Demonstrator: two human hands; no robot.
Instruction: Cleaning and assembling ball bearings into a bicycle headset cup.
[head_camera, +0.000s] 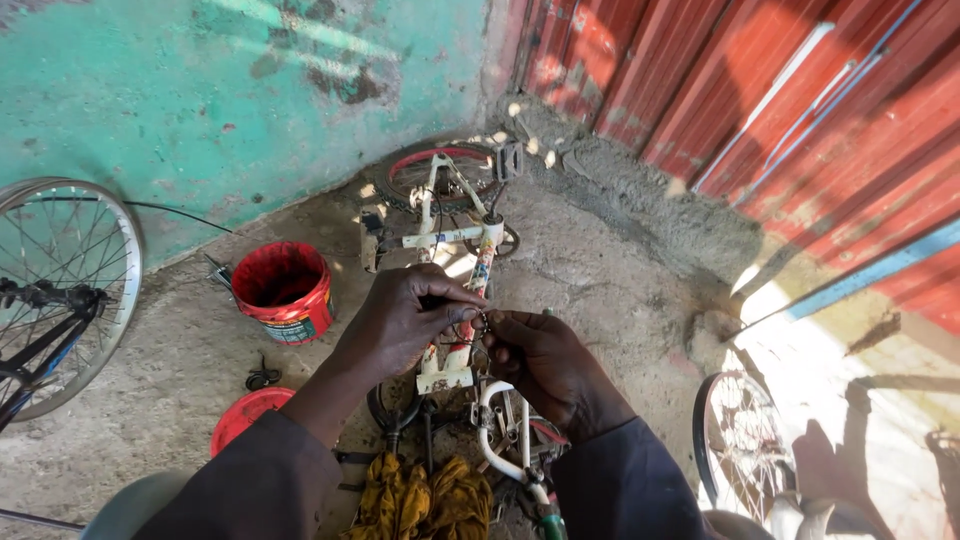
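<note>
Spokes of a bicycle wheel (60, 290) fill the left edge of the concrete floor (620, 270), with a red bucket (285, 290) and a red lid (245, 415) nearer the middle. Both hands meet over a small white bicycle (455, 240) lying on that floor: the left hand (405, 325) and the right hand (545, 365) each pinch a small ring-like metal part (480, 322). Another wheel (740, 460) stands at the lower right.

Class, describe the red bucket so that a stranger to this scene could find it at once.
Start at the green wall. At its foot, left of the upturned bicycle, stands the red bucket. Unlike the flat red lid nearer the person, it stands upright and open.
</note>
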